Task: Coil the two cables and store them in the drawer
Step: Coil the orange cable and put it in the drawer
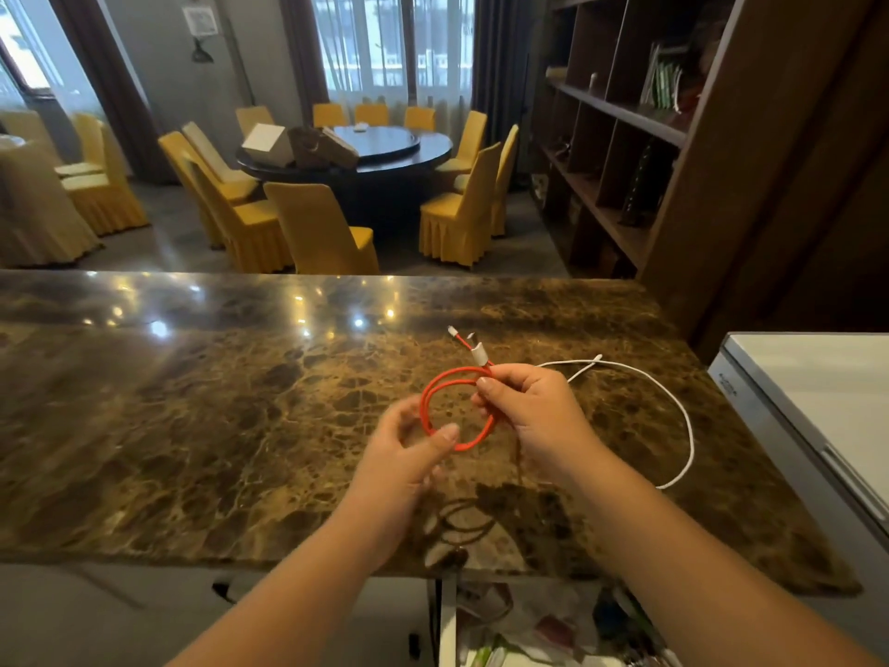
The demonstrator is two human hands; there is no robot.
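The open drawer (553, 628) sits at the bottom edge of the view, below the front edge of the table and between the two bare forearms; it holds blurred, mixed items that cannot be identified.

The left hand (409, 454) is raised above the polished brown marble table (216, 402). Its thumb and fingers (445, 433) pinch the lower left arc of the coiled orange-red braided cable (428, 402). The right hand (534, 411) grips the upper right side of the same coil, fingers closed around the gathered strands. The coil forms a loop of about two turns, held clear of the table surface between the hands. Its two white connector ends (474, 346) project up and away from the right hand's fingers. The coil's shadow falls on the table below the hands.

The thin white cable (683, 416) lies uncoiled on the table to the right of the right hand, forming one wide open curve. One end lies near the right hand; the other end lies near the right forearm.

A white appliance top (818, 377) stands just beside the table's right end.
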